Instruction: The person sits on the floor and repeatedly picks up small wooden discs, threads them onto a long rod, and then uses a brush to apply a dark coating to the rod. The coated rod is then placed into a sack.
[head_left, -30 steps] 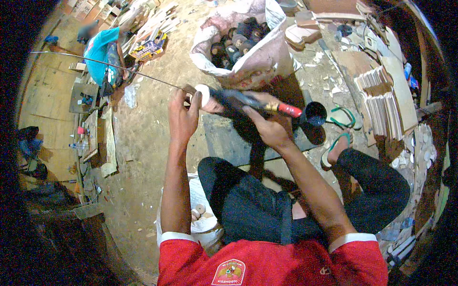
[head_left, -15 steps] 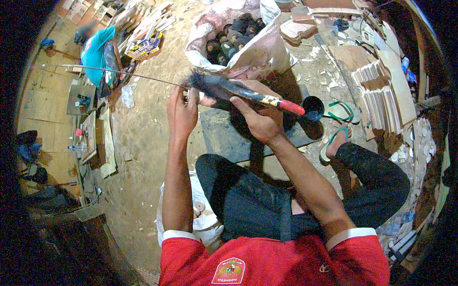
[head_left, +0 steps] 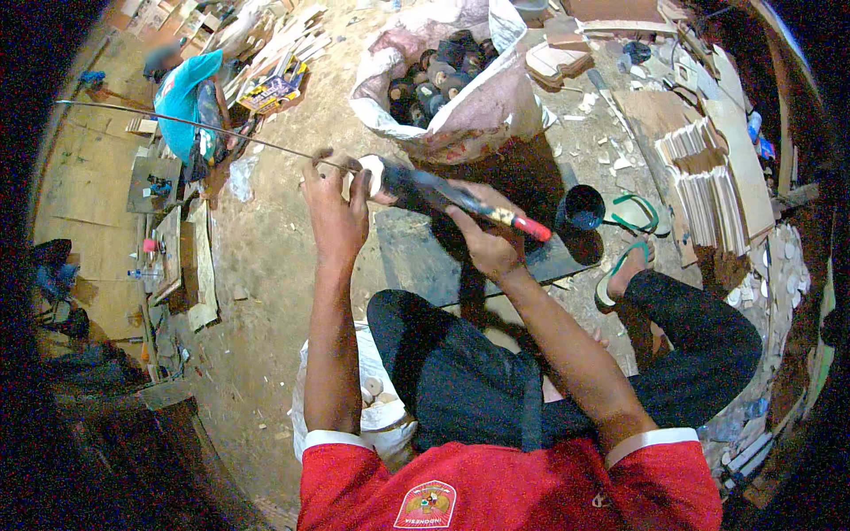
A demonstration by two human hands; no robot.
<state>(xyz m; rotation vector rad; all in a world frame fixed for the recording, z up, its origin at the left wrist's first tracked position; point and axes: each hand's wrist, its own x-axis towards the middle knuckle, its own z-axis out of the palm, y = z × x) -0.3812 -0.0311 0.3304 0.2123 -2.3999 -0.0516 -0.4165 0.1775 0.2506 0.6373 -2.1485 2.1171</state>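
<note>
My left hand (head_left: 336,212) is closed, fingers and thumb pinching a long thin rod (head_left: 221,131) that slants up to the far left. At the rod's near end sits a small block (head_left: 377,175), pale on its end and dark on its side. My right hand (head_left: 491,243) grips a paintbrush (head_left: 531,227) with a red-tipped handle and dark, blurred bristles. The bristles lie against or just over the block's dark side; motion blur hides the exact contact. A dark board (head_left: 416,252) lies on the ground below my hands.
A black cup (head_left: 583,202) stands to the right, near green-strapped sandals (head_left: 639,212). Ahead, a large sack (head_left: 496,124) holds dark-coated pieces. A white bag (head_left: 310,389) of pale round pieces sits by my left arm. Stacked slats (head_left: 708,190) lie right; another person (head_left: 186,93) sits far left.
The brush has swung so its bristles no longer stick out past the block, and its red tip has shifted down-left. More of the block's pale end now shows.
</note>
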